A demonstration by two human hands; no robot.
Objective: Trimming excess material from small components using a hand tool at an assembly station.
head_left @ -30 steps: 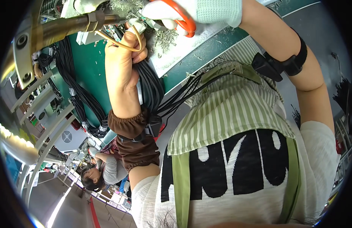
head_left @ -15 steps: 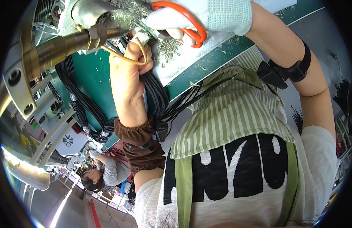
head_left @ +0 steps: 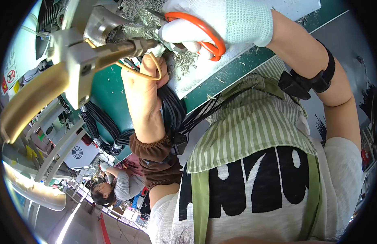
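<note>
My right hand (head_left: 211,22), in a white knit glove, grips a cutting tool with orange looped handles (head_left: 216,40). Its dark metal tip points left over a heap of small clippings. Just left of it, my bare left hand (head_left: 146,81) is closed, its thumb and fingers pinching a small white piece (head_left: 157,50). What else that hand holds is hidden. A thin tan tube (head_left: 141,75) curves across the left fingers. Black cables (head_left: 172,105) hang in a bundle beside the left wrist, and the end of a metal rod (head_left: 143,46) lies close above the fingertips.
A brass-coloured arm with a metal block (head_left: 78,67) reaches in from the left. Metal clippings (head_left: 184,61) cover the white board (head_left: 182,87) on the green table (head_left: 109,87). More coiled black cables (head_left: 101,126) lie at left. Another person (head_left: 125,185) is in the background.
The view has shifted, so the brass arm and block stand farther right and larger in the picture. Both hands keep nearly the same place beside each other and the same grips.
</note>
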